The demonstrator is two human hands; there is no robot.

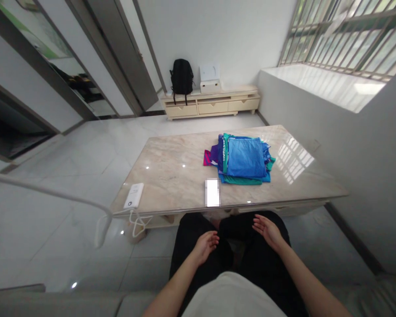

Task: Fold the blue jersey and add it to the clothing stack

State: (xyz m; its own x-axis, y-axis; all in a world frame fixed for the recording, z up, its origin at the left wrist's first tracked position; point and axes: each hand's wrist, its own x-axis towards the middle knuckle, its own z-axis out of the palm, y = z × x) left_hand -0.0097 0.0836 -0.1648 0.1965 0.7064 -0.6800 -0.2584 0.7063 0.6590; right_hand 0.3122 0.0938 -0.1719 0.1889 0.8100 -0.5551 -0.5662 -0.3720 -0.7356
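Note:
My left hand point(206, 247) is over my left thigh with nothing in it, its fingers slightly curled and apart. Above my other thigh, my right hand point(268, 231) is also free, palm turned inward and fingers loosely extended. In front of both hands, on the marble-topped table point(171, 163), lies a stack of folded clothes point(246, 157). A blue folded garment is on top, with green, purple and pink edges sticking out at the sides. Close to the table's near edge is a white blurred-out rectangle point(213, 192), possibly a phone screen. Neither hand touches the table.
A white power strip point(133, 195) with cables sits at the table's left corner. Against the far wall, a low cabinet point(214, 102) carries a black backpack point(181, 77) and a white box point(210, 78). A barred window point(350, 39) is at the right.

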